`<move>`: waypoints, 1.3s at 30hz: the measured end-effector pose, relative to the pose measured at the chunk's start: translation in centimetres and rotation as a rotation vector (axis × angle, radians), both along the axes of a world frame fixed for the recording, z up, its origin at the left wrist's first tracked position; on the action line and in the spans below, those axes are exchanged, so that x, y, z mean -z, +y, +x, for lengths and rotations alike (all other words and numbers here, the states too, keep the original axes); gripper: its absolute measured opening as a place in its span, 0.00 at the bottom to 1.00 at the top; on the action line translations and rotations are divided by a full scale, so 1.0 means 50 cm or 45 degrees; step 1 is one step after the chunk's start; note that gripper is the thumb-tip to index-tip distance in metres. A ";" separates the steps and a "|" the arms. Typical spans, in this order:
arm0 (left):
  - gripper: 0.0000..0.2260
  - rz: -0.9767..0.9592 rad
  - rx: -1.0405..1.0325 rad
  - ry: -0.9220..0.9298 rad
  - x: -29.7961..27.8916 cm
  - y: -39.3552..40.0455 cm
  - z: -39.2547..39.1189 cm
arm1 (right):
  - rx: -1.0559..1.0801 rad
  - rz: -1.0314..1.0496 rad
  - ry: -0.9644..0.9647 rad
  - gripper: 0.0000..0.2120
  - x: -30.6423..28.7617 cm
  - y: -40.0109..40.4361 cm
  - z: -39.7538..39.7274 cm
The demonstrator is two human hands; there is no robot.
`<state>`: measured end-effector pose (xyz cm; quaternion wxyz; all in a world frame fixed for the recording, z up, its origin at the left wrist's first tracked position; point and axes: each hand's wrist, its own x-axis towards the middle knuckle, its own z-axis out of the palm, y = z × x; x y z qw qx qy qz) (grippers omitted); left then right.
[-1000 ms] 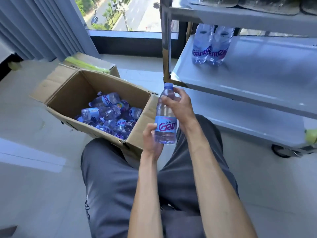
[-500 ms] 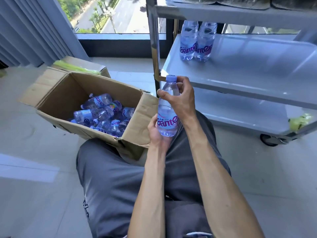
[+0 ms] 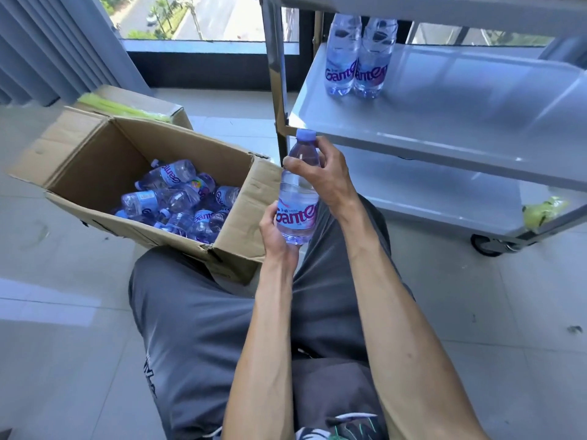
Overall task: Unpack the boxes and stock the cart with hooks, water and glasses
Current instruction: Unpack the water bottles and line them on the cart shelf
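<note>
Two hands share one water bottle point(image 3: 298, 198): our left hand point(image 3: 275, 228) cups its base from below, our right hand point(image 3: 327, 176) wraps the shoulder just under the cap, probably steadying it upright for the cart shelf point(image 3: 476, 122) beyond the right hand. It is clear, capped, purple-labelled, like the two shelved bottles point(image 3: 357, 58). More lie in the cardboard box point(image 3: 95, 147) left of our left hand.

A clear, capped water bottle point(image 3: 298, 198) stands upright mid-frame; more bottles point(image 3: 181, 201) lie jumbled in the open cardboard box point(image 3: 241, 217) at left; two bottles point(image 3: 357, 55) stand touching on the cart point(image 3: 444, 122) shelf, upper right.
</note>
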<state>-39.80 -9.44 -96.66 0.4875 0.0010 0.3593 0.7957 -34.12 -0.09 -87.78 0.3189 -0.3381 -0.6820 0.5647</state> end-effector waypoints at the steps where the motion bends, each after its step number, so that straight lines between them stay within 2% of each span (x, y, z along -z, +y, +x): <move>1: 0.17 0.001 0.003 0.002 0.002 -0.001 -0.001 | 0.002 -0.008 -0.001 0.13 0.003 0.001 0.002; 5: 0.17 0.000 0.014 -0.002 0.005 -0.002 -0.004 | -0.090 -0.070 -0.048 0.17 0.012 0.004 0.011; 8: 0.16 -0.017 -0.013 0.014 0.006 -0.004 0.002 | -0.249 -0.070 -0.141 0.24 0.022 0.008 0.025; 11: 0.18 -0.108 0.083 0.059 0.008 -0.004 0.006 | -0.094 -0.025 -0.167 0.27 0.033 0.015 0.049; 15: 0.07 -0.570 -0.060 0.396 -0.013 0.053 -0.006 | 0.261 0.077 -0.081 0.24 0.037 0.041 0.074; 18: 0.05 -0.599 -0.061 0.629 -0.056 0.124 -0.024 | 0.495 0.169 -0.053 0.25 0.016 0.087 0.071; 23: 0.13 -0.661 0.042 1.270 -0.133 0.249 -0.064 | 0.836 0.374 0.036 0.28 -0.044 0.210 0.068; 29: 0.21 -0.740 0.179 1.711 -0.181 0.381 -0.082 | 0.871 0.506 0.065 0.28 -0.078 0.335 0.049; 33: 0.22 -0.789 0.264 1.919 -0.169 0.432 -0.067 | 0.907 0.411 0.043 0.28 -0.067 0.381 0.058; 37: 0.25 -0.841 0.144 1.896 -0.160 0.471 -0.061 | 0.746 0.347 -0.002 0.31 -0.039 0.387 0.078; 39: 0.31 -0.883 0.161 1.891 -0.158 0.487 -0.059 | 0.727 0.296 -0.077 0.29 -0.005 0.383 0.088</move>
